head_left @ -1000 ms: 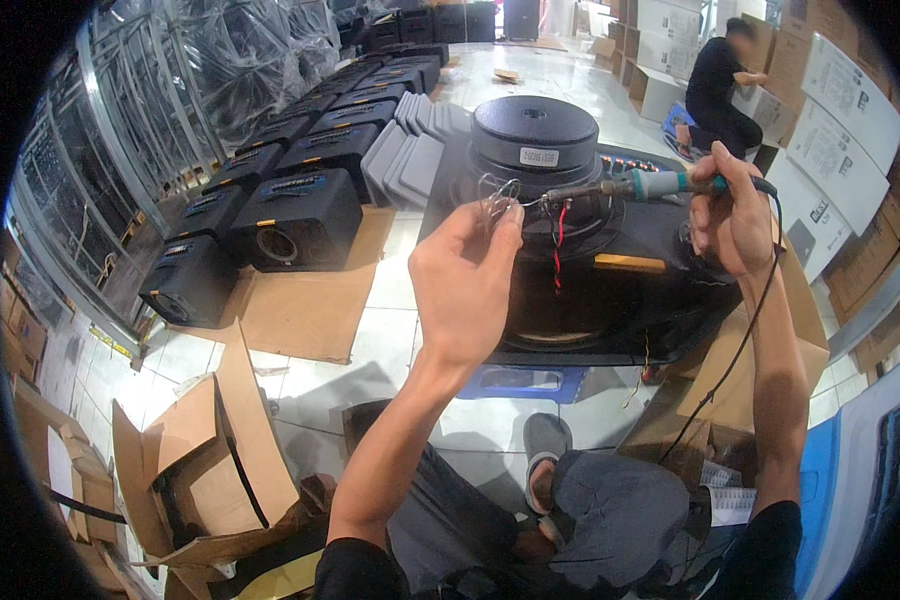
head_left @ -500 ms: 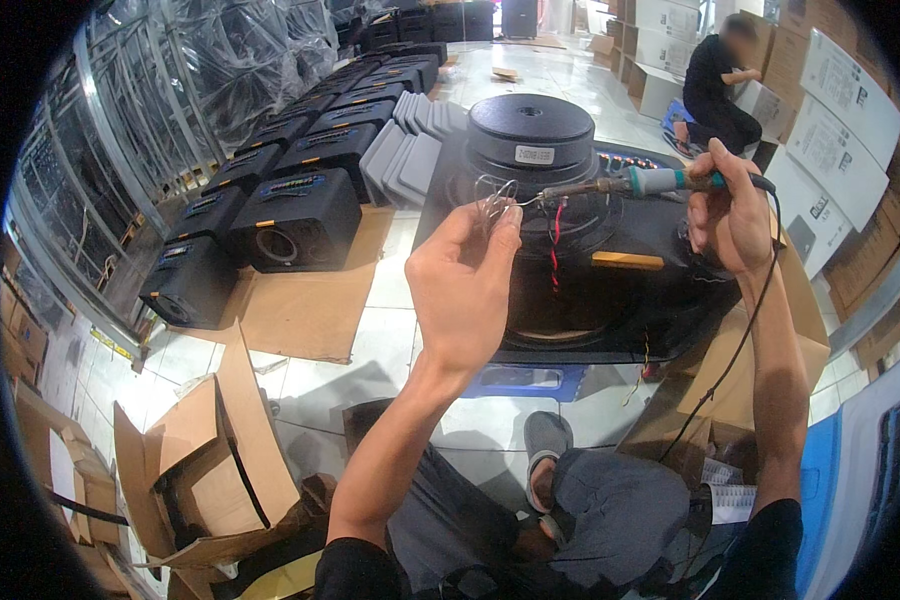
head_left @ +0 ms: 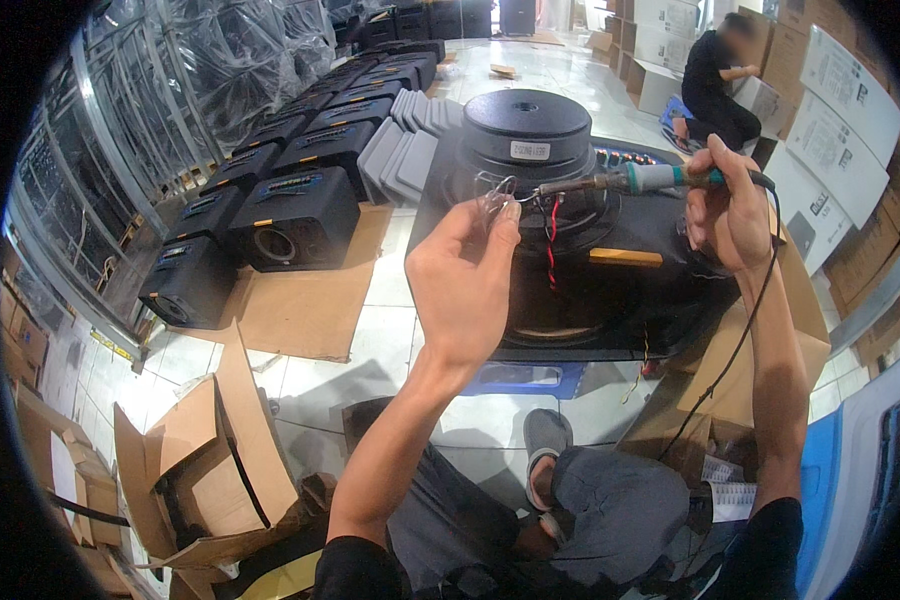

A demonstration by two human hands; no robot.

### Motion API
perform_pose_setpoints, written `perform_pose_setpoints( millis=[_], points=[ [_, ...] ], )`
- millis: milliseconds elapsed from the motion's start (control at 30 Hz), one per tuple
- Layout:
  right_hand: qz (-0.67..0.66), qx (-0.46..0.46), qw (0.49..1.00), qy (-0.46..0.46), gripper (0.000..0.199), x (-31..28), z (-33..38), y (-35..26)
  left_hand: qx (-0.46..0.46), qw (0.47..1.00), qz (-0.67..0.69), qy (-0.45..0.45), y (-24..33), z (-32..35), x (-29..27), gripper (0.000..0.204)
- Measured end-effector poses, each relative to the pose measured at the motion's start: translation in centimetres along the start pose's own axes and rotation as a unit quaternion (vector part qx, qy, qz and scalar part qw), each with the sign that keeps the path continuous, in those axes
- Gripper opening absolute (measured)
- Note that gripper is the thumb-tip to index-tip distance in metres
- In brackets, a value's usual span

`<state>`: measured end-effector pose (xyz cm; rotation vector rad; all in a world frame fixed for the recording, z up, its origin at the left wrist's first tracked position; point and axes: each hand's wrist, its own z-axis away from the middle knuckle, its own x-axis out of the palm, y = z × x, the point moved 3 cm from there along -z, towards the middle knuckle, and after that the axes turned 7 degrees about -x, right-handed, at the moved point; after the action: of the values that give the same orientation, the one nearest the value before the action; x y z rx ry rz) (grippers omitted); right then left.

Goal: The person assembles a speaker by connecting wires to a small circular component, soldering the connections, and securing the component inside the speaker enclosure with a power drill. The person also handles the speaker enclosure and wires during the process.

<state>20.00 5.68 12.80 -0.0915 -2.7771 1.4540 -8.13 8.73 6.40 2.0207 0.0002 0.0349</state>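
Observation:
Between the thumb and fingers of my left hand (head_left: 465, 275) is a loose coil of thin solder wire (head_left: 498, 186). My right hand (head_left: 730, 210) is closed around the handle of a soldering iron (head_left: 655, 178), its tip pointing left. Tip and wire end meet, or nearly so, at the side of a black speaker driver (head_left: 526, 125). That driver rests magnet up on a black speaker cabinet (head_left: 660, 285). A twisted red and black wire (head_left: 552, 250) hangs from the spot by the tip. The exact contact point is too small to make out.
Rows of black speaker cabinets (head_left: 295, 220) stand at the left beside grey panels (head_left: 400, 160). An open cardboard box (head_left: 205, 470) lies at the lower left. The iron's black cord (head_left: 710, 390) runs down past my right forearm. A person (head_left: 720, 85) sits at the far right among cartons.
The driver and cabinet appear slightly higher and further left in view. Both hands keep nearly the same place, still holding the solder wire and the iron.

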Motion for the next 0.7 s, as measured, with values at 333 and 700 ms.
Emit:
perform_pose_setpoints(
  millis=[333, 700],
  points=[
    [-0.009, 0.009, 1.000, 0.013, 0.044, -0.1, -0.1, 0.2, -0.011, 1.000, 0.005, -0.001, 0.0, -0.1, -0.1, 0.022],
    [0.008, 0.004, 1.000, 0.009, 0.045, 0.1, -0.1, -0.7, -0.006, 0.999, 0.031, 0.043, -0.3, 0.9, -1.2, 0.019]
  ],
)
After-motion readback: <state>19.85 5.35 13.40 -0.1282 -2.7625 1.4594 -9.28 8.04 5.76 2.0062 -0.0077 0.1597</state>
